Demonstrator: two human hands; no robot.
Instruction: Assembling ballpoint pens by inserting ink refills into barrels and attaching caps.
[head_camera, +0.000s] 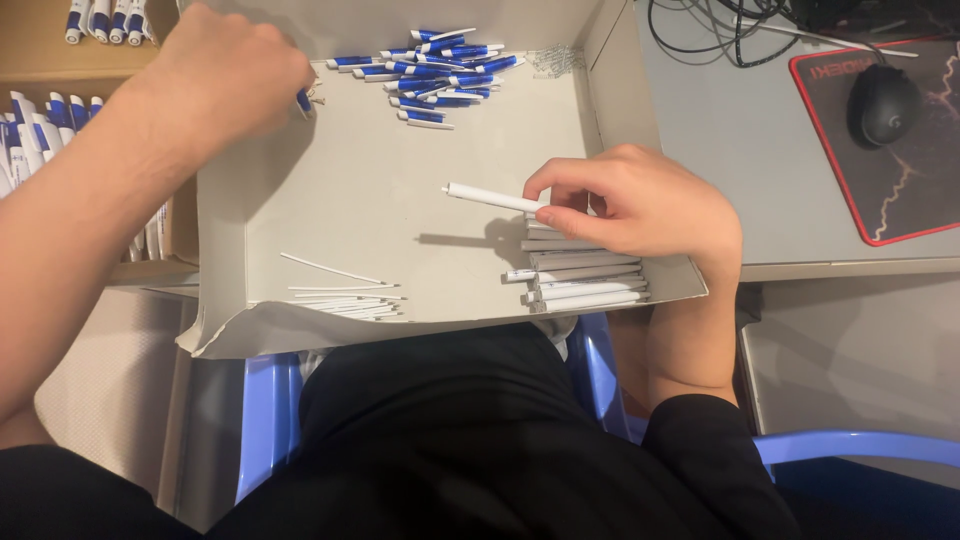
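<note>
a: logging the right hand (640, 205) first; it sits at 3 o'clock in the cardboard tray (350, 200), thumb and forefinger pinched on a white pen barrel (492, 198); the barrel lies near level, tip pointing toward 9 o'clock, lifted off the tray floor with its shadow just below it.

b: and under that hand?

a: a stack of white barrels (585, 280) at 4 o'clock, laid side by side against the tray's right wall; the hand's lower fingers hang just above the top of the stack; contact, cannot tell.

b: left hand?

a: left hand (225, 85) at 11 o'clock, over the tray's far left corner; fingers curled together on a small blue-and-white pen part (304, 100), only its end showing past the fingertips.

b: other contents?

a: pile of blue-and-white pen tops (440, 70) at 12 o'clock, loosely heaped; a small cluster of springs (553, 58) just beside it at 1 o'clock; thin white refills (345, 295) at 7 o'clock, most bundled near the front wall, one lying apart and slanted.

b: outside the tray?

a: assembled blue-and-white pens (40, 125) at 9 o'clock in a side box; black mouse (885, 100) on a red-edged mat (900, 190) at 2 o'clock, well apart from both hands.
</note>
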